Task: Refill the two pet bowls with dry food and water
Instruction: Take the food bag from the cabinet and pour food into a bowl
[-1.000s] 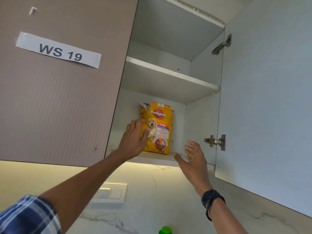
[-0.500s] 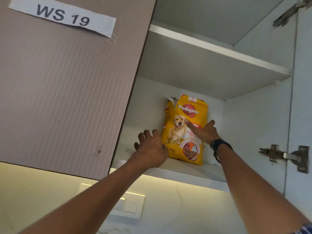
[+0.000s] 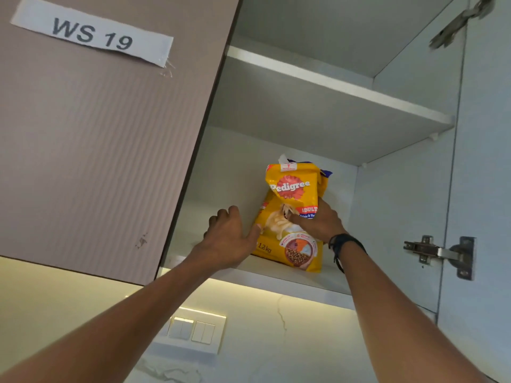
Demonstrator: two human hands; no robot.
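Food bag: on lower shelf.
My right hand: grips its middle.
My left hand: curled, thumb touching it.

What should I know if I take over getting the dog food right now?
Right hand grips the Pedigree dog food bag at its middle.
Left hand touches the bag's left edge with its thumb; a grip is unclear.
The bag stands on the lower shelf of the open wall cabinet.
Done: cabinet open, bag reached.
Left: lift it down, fill both bowls with food and water; no bowls in view.
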